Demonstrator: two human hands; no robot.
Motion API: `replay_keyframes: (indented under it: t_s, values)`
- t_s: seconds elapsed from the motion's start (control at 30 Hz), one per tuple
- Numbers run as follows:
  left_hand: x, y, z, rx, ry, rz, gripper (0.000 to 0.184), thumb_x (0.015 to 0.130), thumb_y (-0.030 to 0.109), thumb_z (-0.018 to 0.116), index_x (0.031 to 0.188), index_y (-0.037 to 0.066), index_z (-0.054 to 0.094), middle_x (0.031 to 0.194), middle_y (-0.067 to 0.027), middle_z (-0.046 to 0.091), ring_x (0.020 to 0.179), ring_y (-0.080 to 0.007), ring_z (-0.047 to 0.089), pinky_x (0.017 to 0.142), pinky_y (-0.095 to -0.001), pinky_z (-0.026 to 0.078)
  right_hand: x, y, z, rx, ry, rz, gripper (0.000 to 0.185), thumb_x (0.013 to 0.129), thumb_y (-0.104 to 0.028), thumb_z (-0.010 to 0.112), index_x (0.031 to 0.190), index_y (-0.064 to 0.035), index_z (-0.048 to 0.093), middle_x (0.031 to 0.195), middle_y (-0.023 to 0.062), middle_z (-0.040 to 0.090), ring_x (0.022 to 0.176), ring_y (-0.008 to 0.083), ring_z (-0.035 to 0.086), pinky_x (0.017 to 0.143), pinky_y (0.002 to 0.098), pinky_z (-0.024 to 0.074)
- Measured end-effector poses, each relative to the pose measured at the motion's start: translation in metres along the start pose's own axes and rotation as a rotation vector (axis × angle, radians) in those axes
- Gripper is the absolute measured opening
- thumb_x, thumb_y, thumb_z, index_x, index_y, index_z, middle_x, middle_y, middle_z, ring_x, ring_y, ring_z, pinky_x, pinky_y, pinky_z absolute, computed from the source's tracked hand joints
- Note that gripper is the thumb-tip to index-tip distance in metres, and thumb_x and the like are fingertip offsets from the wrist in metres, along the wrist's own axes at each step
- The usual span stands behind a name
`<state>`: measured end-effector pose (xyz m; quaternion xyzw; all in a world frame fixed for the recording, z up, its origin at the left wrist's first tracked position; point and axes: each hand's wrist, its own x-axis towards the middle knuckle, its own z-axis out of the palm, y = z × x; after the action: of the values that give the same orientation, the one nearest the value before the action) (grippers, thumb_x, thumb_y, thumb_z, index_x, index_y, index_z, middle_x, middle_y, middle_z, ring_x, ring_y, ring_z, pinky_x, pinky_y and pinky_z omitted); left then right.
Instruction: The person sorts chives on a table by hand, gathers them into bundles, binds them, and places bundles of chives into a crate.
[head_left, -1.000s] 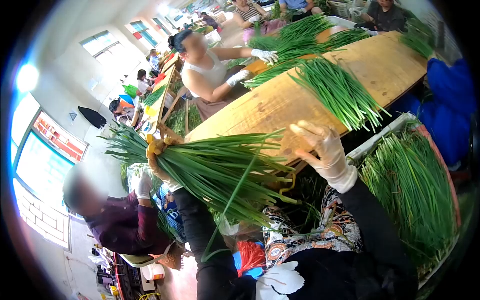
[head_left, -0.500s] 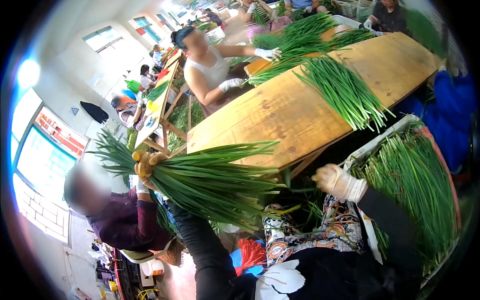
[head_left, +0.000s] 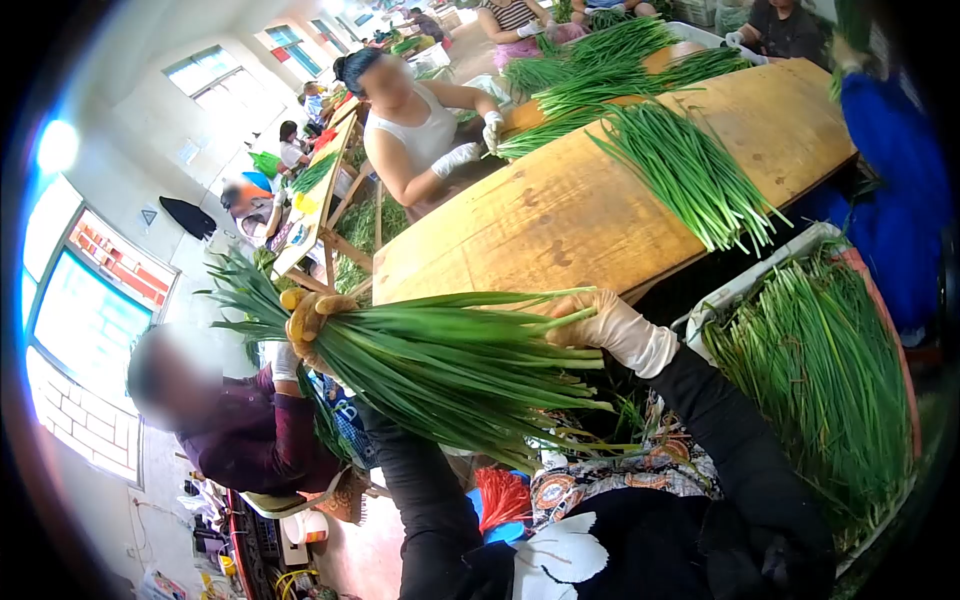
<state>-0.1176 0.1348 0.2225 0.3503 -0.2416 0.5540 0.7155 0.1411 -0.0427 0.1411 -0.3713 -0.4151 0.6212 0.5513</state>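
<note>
Garlic chives are spreading from the clenched, gloved left hand, hanging in the air by the wooden table's near end, while the gloved right hand is curling against their upper stalk ends, its pinch impossible to tell. Beyond, a loose bunch is lying across the tabletop, overhanging its right edge, and a filled crate is standing below that edge's near corner.
</note>
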Motion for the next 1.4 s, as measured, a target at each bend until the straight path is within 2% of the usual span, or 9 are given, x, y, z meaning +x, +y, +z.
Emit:
replay_keyframes:
  t_s: [0.27, 0.67, 0.83, 0.9, 0.97, 1.03, 1.17, 1.27, 1.4]
  values:
    - [-0.012, -0.027, 0.009, -0.044, -0.009, -0.002, 0.028, 0.083, 0.008, 0.050, 0.109, 0.003, 0.042, 0.074, 0.0041, 0.045, 0.067, -0.0060, 0.043, 0.088, -0.0296, 0.035, 0.000, 0.025, 0.001, 0.254, 0.241, -0.026, 0.023, 0.068, -0.003, 0.068, 0.088, -0.0028, 0.056, 0.078, 0.0048, 0.061, 0.068, 0.0137, 0.059, 0.056, 0.0249, 0.0496]
    - [-0.016, -0.035, 0.004, -0.148, 0.003, -0.003, 0.026, 0.079, 0.005, 0.054, 0.104, 0.003, 0.045, 0.077, 0.0027, 0.048, 0.071, -0.0077, 0.047, 0.090, -0.0306, 0.036, -0.027, 0.022, -0.019, 0.432, -0.092, -0.165, 0.042, 0.074, -0.011, 0.065, 0.112, -0.0011, 0.049, 0.104, 0.0118, 0.058, 0.080, 0.0138, 0.060, 0.075, 0.0263, 0.0488]
    - [-0.008, -0.025, 0.025, -0.396, 0.068, 0.061, 0.027, 0.082, 0.006, 0.052, 0.106, -0.001, 0.045, 0.074, 0.0015, 0.047, 0.071, -0.0077, 0.047, 0.092, -0.0309, 0.035, -0.078, 0.055, -0.078, 0.511, -0.189, -0.188, 0.033, 0.071, -0.012, 0.067, 0.098, 0.0000, 0.053, 0.103, 0.0110, 0.058, 0.076, 0.0136, 0.060, 0.076, 0.0273, 0.0481]
    - [-0.005, -0.011, 0.019, -0.115, -0.022, 0.022, 0.023, 0.081, 0.006, 0.052, 0.103, -0.001, 0.047, 0.073, 0.0009, 0.047, 0.073, -0.0081, 0.047, 0.093, -0.0313, 0.035, -0.110, 0.066, -0.108, 0.319, -0.094, -0.009, 0.024, 0.071, -0.012, 0.067, 0.089, 0.0006, 0.057, 0.094, 0.0114, 0.061, 0.078, 0.0155, 0.060, 0.075, 0.0284, 0.0485]
    - [-0.001, -0.005, 0.016, -0.013, 0.003, 0.054, 0.013, 0.081, 0.008, 0.053, 0.091, 0.002, 0.048, 0.075, 0.0004, 0.049, 0.075, -0.0098, 0.048, 0.092, -0.0310, 0.035, -0.123, 0.054, -0.094, -0.538, 0.103, 0.308, 0.018, 0.070, -0.009, 0.067, 0.084, -0.0001, 0.060, 0.084, 0.0109, 0.063, 0.081, 0.0176, 0.060, 0.072, 0.0302, 0.0487]
    - [0.003, -0.001, 0.010, 0.063, 0.014, 0.086, 0.009, 0.080, 0.010, 0.053, 0.084, 0.004, 0.048, 0.077, 0.0002, 0.050, 0.076, -0.0107, 0.049, 0.091, -0.0307, 0.035, -0.122, 0.076, -0.096, -1.036, -0.146, 0.396, 0.031, 0.071, -0.016, 0.065, 0.100, -0.0055, 0.059, 0.096, 0.0084, 0.061, 0.090, 0.0201, 0.057, 0.080, 0.0335, 0.0433]
    - [0.007, -0.012, 0.014, 0.048, -0.009, -0.058, 0.012, 0.081, 0.014, 0.052, 0.089, 0.005, 0.049, 0.079, -0.0004, 0.053, 0.080, -0.0110, 0.049, 0.088, -0.0288, 0.031, -0.070, 0.018, -0.010, -1.077, 0.328, -0.719, 0.038, 0.073, -0.024, 0.063, 0.107, -0.0079, 0.056, 0.111, 0.0082, 0.054, 0.103, 0.0233, 0.048, 0.088, 0.0330, 0.0368]
    - [0.001, -0.023, 0.015, 0.109, 0.085, -0.128, 0.022, 0.083, 0.018, 0.053, 0.100, 0.005, 0.050, 0.084, 0.0015, 0.054, 0.085, -0.0100, 0.049, 0.092, -0.0317, 0.031, -0.033, 0.001, 0.014, -1.120, 0.354, -0.818, 0.035, 0.075, -0.020, 0.062, 0.107, -0.0087, 0.056, 0.096, 0.0091, 0.059, 0.089, 0.0225, 0.054, 0.082, 0.0312, 0.0419]
    - [-0.003, -0.020, 0.016, 0.104, 0.085, -0.155, 0.029, 0.082, 0.020, 0.054, 0.107, 0.006, 0.049, 0.087, 0.0015, 0.054, 0.087, -0.0099, 0.049, 0.098, -0.0388, 0.030, -0.001, 0.011, -0.023, -0.585, 0.159, -0.432, 0.021, 0.079, -0.017, 0.060, 0.096, -0.0053, 0.057, 0.076, 0.0039, 0.060, 0.072, 0.0132, 0.056, 0.064, 0.0241, 0.0448]
